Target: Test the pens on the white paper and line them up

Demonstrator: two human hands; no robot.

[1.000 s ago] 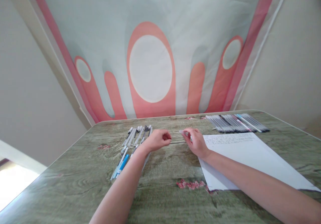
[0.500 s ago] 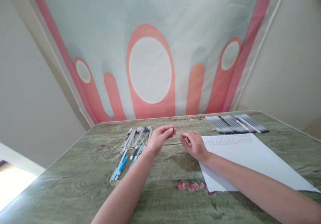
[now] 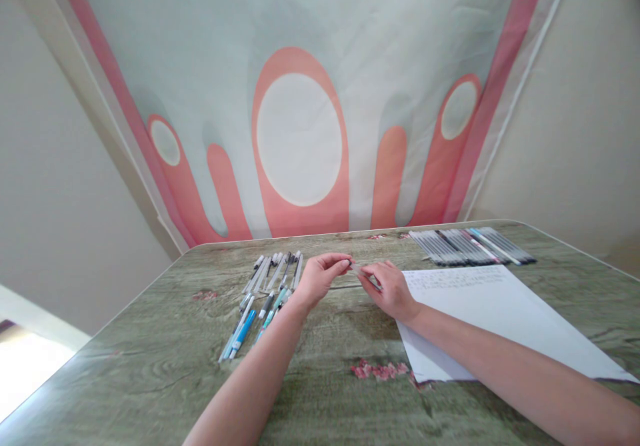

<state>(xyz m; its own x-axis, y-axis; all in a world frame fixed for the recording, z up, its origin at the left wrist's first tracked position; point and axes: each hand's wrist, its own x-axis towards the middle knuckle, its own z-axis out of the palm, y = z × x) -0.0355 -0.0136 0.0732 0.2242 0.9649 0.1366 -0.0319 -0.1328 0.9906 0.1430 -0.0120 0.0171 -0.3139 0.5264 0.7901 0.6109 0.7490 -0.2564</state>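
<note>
Above the middle of the table, my left hand point(image 3: 319, 279) pinches a small dark pen cap point(image 3: 349, 263) between thumb and forefinger. My right hand point(image 3: 389, 291) is closed on a clear-barrelled pen point(image 3: 356, 268), most of which its fingers hide. The cap and the pen's end are close together between the two hands; whether they touch I cannot tell. Behind my left wrist lie loose pens point(image 3: 274, 269), clear and dark, with a blue pen point(image 3: 243, 329) nearer the front. My right forearm passes over a sheet of white paper point(image 3: 500, 326) with handwriting near its top.
A neat row of clear pens point(image 3: 425, 247), with several coloured ones among them, lies at the back right. The wood-patterned table point(image 3: 165, 339) has printed pink flowers. Behind its far edge hangs a pink and grey backdrop point(image 3: 300, 139).
My left hand has shifted slightly right and down, bringing the dark cap nearer the pen. The right hand has hardly moved.
</note>
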